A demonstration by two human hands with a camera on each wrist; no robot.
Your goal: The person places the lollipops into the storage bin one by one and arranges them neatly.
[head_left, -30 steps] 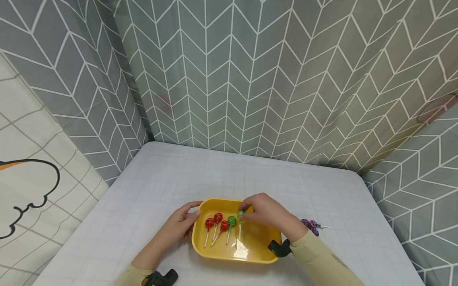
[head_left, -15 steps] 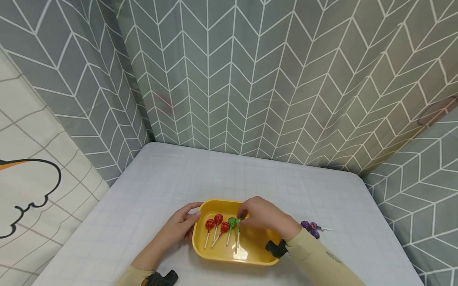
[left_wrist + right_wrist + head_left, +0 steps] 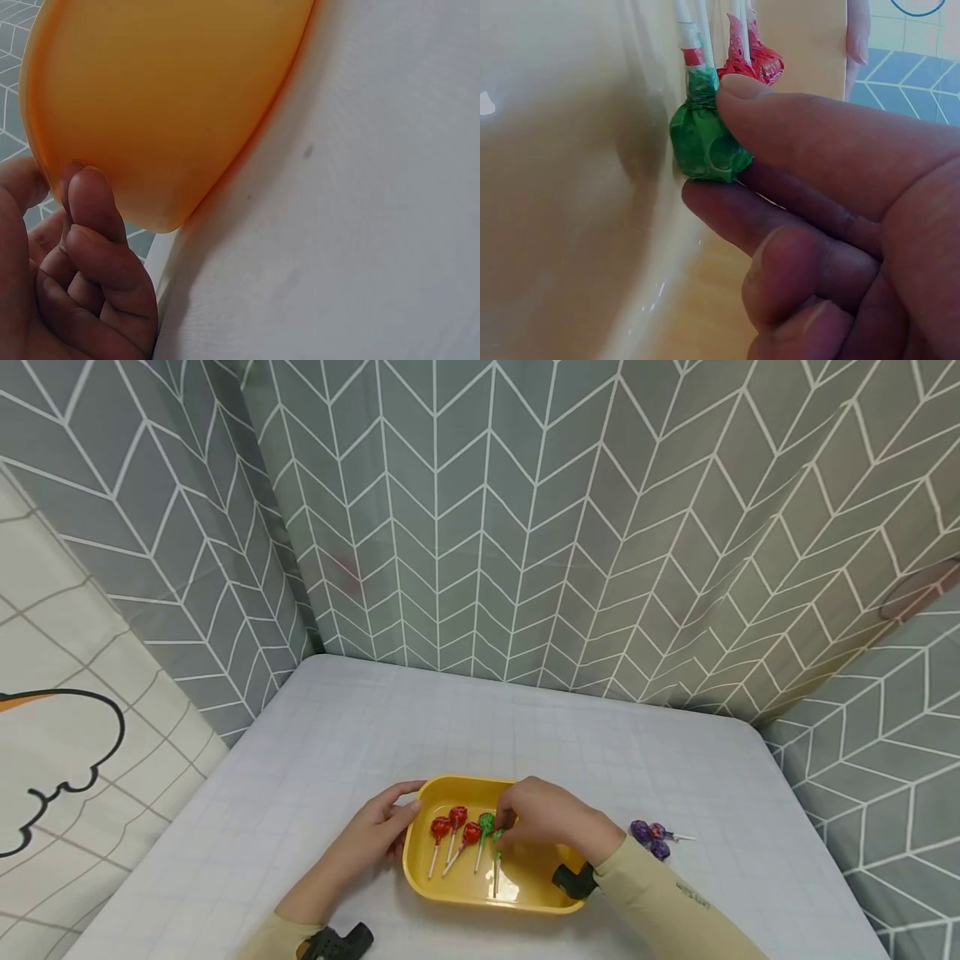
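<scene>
My right hand (image 3: pixel 551 817) pinches a green-wrapped lollipop (image 3: pixel 705 146) by its round head, thumb on one side and fingers on the other. Its white stick points toward me, low inside the yellow tray (image 3: pixel 542 870). Just left of it lies another green lollipop (image 3: pixel 487 823). Further left in the tray are three red lollipops, among them one red lollipop (image 3: pixel 439 829) nearest the left wall. With thumb and fingers, my left hand (image 3: pixel 378 828) grips the tray's left rim; the left wrist view shows curled fingers against its outer wall.
On the white table (image 3: pixel 315 760), right of the tray, lies a small cluster of purple lollipops (image 3: pixel 651 837), close to my right forearm. Patterned grey curtains (image 3: pixel 465 527) hang behind and on both sides of the table.
The right hand has moved slightly left and toward me, bringing the green lollipop down beside the other green one. The left hand stays on the tray rim.
</scene>
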